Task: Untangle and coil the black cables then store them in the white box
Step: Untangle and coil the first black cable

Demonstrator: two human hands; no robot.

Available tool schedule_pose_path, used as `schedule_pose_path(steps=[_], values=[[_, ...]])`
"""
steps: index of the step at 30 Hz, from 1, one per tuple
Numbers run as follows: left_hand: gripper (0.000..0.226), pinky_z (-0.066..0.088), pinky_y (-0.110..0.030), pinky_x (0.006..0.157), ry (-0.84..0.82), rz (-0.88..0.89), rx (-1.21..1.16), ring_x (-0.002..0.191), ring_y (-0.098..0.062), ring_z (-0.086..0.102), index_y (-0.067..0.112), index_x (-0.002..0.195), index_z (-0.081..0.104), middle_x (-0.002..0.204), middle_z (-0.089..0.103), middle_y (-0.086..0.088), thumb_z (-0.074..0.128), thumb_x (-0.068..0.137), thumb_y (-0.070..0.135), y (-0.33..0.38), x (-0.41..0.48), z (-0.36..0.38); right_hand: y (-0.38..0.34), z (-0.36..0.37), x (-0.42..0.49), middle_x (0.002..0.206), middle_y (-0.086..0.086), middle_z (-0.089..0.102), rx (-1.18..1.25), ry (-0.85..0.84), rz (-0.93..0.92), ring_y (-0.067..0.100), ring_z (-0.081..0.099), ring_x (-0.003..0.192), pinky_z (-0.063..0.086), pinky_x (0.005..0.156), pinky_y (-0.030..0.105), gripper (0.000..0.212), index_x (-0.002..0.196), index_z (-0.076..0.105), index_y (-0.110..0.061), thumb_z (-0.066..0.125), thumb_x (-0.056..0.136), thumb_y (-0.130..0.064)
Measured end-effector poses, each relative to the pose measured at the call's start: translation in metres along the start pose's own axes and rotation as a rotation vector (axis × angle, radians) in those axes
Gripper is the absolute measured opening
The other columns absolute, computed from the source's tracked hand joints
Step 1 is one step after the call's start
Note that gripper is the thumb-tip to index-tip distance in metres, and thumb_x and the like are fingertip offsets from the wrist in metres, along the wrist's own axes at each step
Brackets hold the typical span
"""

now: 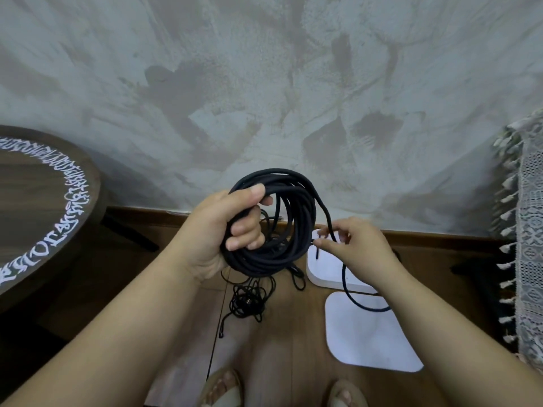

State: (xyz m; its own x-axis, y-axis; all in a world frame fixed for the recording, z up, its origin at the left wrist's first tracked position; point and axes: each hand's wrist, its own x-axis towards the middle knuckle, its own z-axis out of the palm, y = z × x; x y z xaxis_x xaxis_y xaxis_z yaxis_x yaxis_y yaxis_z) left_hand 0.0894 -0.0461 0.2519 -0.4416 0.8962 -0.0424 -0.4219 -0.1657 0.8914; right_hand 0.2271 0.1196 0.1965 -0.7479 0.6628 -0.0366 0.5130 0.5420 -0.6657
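Head view is showing the left hand (232, 230) clenching the coiled black cable (296, 198), the right hand (361, 245) pinching its loose tail (327, 217) just beside that grip, seemingly over the white box (324, 274). Easing either hold is risking loops springing apart onto the thinner tangle (246, 301) below.

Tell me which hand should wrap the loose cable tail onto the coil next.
Right, probably: the right hand pinches the loose tail beside the coil, while the left hand is full, gripping its loops.
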Motion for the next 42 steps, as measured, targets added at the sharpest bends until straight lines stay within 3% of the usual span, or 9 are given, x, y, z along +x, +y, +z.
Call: schedule_pose_path(steps=[6, 11, 14, 16, 19, 22, 28, 34, 42], values=[[0.021, 0.03, -0.02, 0.04, 0.04, -0.035, 0.07, 0.027, -0.004, 0.024, 0.004, 0.076, 0.055, 0.037, 0.029, 0.007, 0.055, 0.079, 0.024, -0.004, 0.0, 0.001, 0.004, 0.001, 0.001, 0.069, 0.0, 0.057, -0.242, -0.079, -0.019, 0.015, 0.051, 0.066, 0.041, 0.06, 0.028, 0.029, 0.091, 0.07, -0.013, 0.068, 0.083, -0.041], [0.022, 0.031, -0.02, 0.041, 0.212, -0.042, 0.083, 0.029, -0.005, 0.025, 0.008, 0.077, 0.056, 0.039, 0.029, 0.007, 0.059, 0.077, 0.029, -0.004, 0.005, -0.003, 0.0, 0.002, -0.002, 0.079, -0.012, 0.047, -0.424, -0.144, -0.211, 0.009, 0.046, 0.077, 0.033, 0.057, 0.016, 0.026, 0.113, 0.064, -0.02, 0.062, 0.088, -0.026], [0.02, 0.03, -0.023, 0.044, 0.367, -0.007, 0.255, 0.033, -0.008, 0.028, 0.006, 0.082, 0.055, 0.042, 0.034, 0.006, 0.057, 0.09, 0.024, -0.006, 0.007, -0.01, -0.001, 0.0, -0.006, 0.094, -0.021, 0.059, -0.287, -0.152, -0.283, 0.001, 0.053, 0.089, 0.033, 0.067, 0.003, 0.045, 0.132, 0.053, -0.03, 0.062, 0.09, -0.018], [0.021, 0.029, -0.024, 0.045, 0.469, 0.048, 0.488, 0.038, -0.01, 0.031, 0.008, 0.082, 0.053, 0.048, 0.037, 0.003, 0.057, 0.092, 0.026, -0.007, 0.007, -0.018, 0.0, -0.003, -0.007, 0.102, -0.018, 0.063, -0.236, -0.136, -0.313, 0.0, 0.055, 0.096, 0.03, 0.072, -0.003, 0.036, 0.124, 0.061, -0.029, 0.062, 0.091, -0.015], [0.028, 0.033, -0.028, 0.047, 0.54, 0.093, 0.781, 0.041, -0.013, 0.035, 0.006, 0.082, 0.054, 0.053, 0.042, 0.0, 0.06, 0.09, 0.033, -0.007, 0.009, -0.032, 0.007, -0.005, -0.007, 0.088, -0.022, 0.066, 0.03, -0.151, -0.236, -0.004, 0.061, 0.085, 0.039, 0.074, 0.001, 0.019, 0.097, 0.074, -0.023, 0.064, 0.088, -0.009], [0.024, 0.031, -0.027, 0.047, 0.521, 0.02, 0.766, 0.039, -0.01, 0.034, 0.01, 0.08, 0.054, 0.052, 0.04, 0.002, 0.06, 0.09, 0.031, -0.01, 0.011, -0.037, 0.008, -0.009, -0.007, 0.078, -0.008, 0.07, 0.451, -0.166, -0.024, 0.005, 0.067, 0.077, 0.053, 0.075, 0.015, 0.015, 0.087, 0.066, -0.019, 0.06, 0.089, -0.006], [0.033, 0.031, -0.028, 0.052, 0.48, -0.111, 0.89, 0.042, -0.015, 0.038, 0.0, 0.09, 0.063, 0.051, 0.043, 0.0, 0.063, 0.087, 0.033, -0.023, 0.016, -0.045, 0.006, -0.018, 0.0, 0.047, -0.008, 0.037, 1.003, -0.137, 0.106, 0.007, 0.032, 0.043, 0.043, 0.052, 0.024, 0.015, 0.073, 0.063, -0.015, 0.069, 0.065, -0.026], [0.037, 0.032, -0.03, 0.054, 0.481, -0.149, 0.89, 0.045, -0.016, 0.037, -0.005, 0.095, 0.061, 0.054, 0.043, -0.001, 0.063, 0.087, 0.031, -0.028, 0.018, -0.051, 0.001, -0.025, -0.007, 0.064, -0.014, 0.066, 0.511, -0.318, -0.022, 0.004, 0.057, 0.06, 0.049, 0.061, 0.013, 0.011, 0.08, 0.068, -0.015, 0.061, 0.088, -0.014], [0.028, 0.037, -0.031, 0.059, 0.452, -0.17, 1.003, 0.053, -0.017, 0.043, 0.004, 0.086, 0.061, 0.063, 0.05, -0.005, 0.063, 0.087, 0.032, -0.036, 0.022, -0.051, 0.002, -0.01, -0.014, 0.067, -0.008, 0.063, -0.157, -0.606, -0.125, 0.004, 0.059, 0.065, 0.039, 0.052, 0.011, 0.018, 0.081, 0.059, -0.027, 0.057, 0.083, -0.009]])
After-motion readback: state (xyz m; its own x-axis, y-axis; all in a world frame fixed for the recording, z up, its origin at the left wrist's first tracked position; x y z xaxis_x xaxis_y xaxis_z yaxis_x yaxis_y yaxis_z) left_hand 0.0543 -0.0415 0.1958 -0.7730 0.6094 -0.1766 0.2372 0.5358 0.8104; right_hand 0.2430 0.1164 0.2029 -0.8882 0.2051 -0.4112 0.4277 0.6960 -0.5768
